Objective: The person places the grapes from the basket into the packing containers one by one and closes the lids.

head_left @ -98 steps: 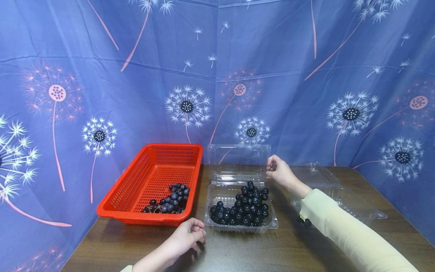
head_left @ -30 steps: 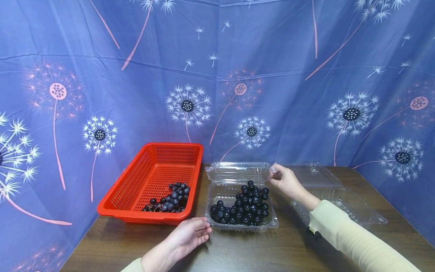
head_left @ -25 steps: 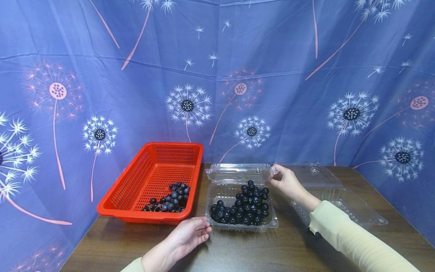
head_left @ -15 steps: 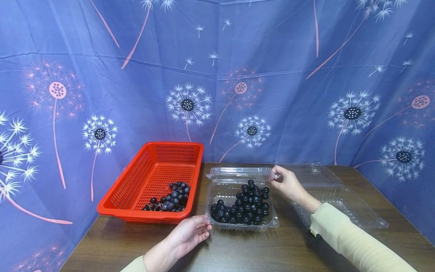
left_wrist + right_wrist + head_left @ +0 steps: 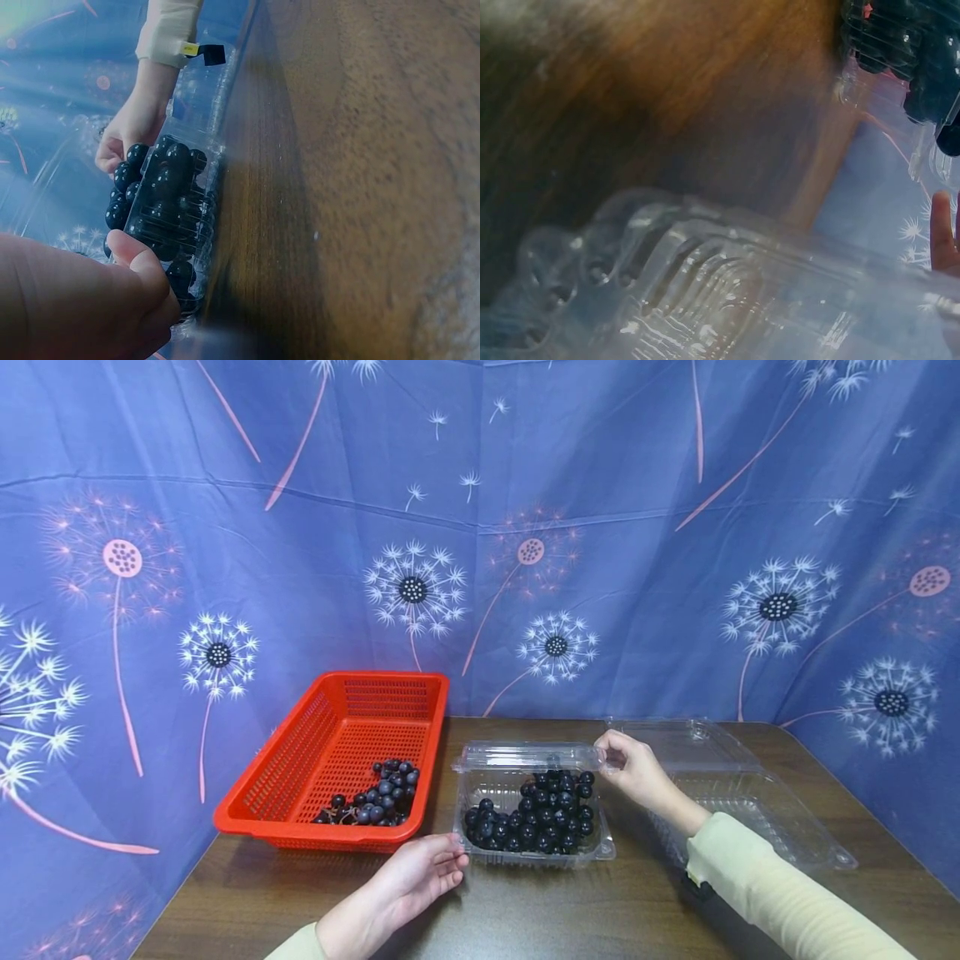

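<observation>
Wood table (image 5: 525,910) under your hands, patterned cloth (image 5: 480,610) behind. Your right hand (image 5: 635,772) pinches the tilted lid (image 5: 517,757) by its right edge; your left hand (image 5: 416,877) pinches the box (image 5: 525,861) at its near left corner. Grapes (image 5: 543,821) sit in the box, left of and nearer you than the right-hand grip. Expect light, springy, slick plastic: hold the lid by its rim, since mid-panel would likely flex. Grapes probably carry most of the weight and look fragile: squeezing the tall pile could split skins.

Dark grapes (image 5: 536,823) in half-open clamshell (image 5: 525,862)
</observation>
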A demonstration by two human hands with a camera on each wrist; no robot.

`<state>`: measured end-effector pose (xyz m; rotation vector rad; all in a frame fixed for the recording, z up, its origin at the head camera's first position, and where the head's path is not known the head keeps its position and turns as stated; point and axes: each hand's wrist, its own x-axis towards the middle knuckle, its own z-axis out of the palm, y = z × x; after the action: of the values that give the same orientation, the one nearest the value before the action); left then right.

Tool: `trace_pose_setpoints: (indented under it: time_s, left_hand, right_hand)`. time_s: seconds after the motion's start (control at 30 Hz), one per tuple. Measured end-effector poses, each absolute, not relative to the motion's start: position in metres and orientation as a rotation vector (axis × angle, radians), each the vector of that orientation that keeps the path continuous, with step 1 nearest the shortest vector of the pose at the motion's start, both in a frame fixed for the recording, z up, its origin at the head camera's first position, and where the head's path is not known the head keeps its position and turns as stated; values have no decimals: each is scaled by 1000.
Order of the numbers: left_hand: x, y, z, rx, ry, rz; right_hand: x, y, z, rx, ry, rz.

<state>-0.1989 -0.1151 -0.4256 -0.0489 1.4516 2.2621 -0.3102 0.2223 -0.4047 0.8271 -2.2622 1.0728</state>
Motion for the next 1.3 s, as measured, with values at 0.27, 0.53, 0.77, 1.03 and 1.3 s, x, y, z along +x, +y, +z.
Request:
trace_pose_setpoints:
  time_s: [0.27,0.53,0.77,1.03,1.3]
  left_hand:
    - [-198,-114,-425,-69,1461,2257]
    - [-198,-114,-425,-70,1463,2261]
    - [-198,-114,-424,-62,1463,2260]
    - [-198,-114,-425,-68,1455,2257]
    - [-198,-114,-425,-75,1456,2261]
  right_hand:
    - [-295,215,-391,893,-2254,1095]
    - [-295,216,-395,951,-2236,1019]
    - [-308,227,-413,964,-2262,967]
    - [-316,235,-423,1087,-2192,915]
    - [-317,240,-425,1150,-2197,810]
